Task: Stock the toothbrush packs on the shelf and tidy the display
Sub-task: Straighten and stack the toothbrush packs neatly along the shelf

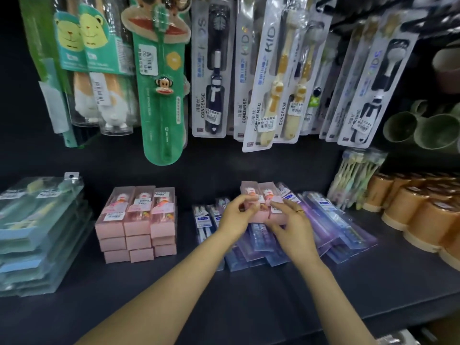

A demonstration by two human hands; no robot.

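Both hands were on the same thing: the left hand (pixel 235 215) pinched the near left corner of two pink toothbrush packs (pixel 263 202), and the right hand (pixel 291 224), wearing a ring, gripped their near right edge with curled fingers. The packs lay side by side, raised on top of the loose blue and purple packs (pixel 321 235) in the middle of the dark shelf (pixel 273 295). Their long axis ran away from the person, toward the back of the shelf. The stacked pink packs (pixel 138 220), three across and three deep, stood well apart to the left, aligned the same way, so the held pair probably needed only a sideways carry leftward with no turn. The left hand was the nearer to that stack. Whether the pair rested on the blue pile or was lifted just clear was hard to tell.
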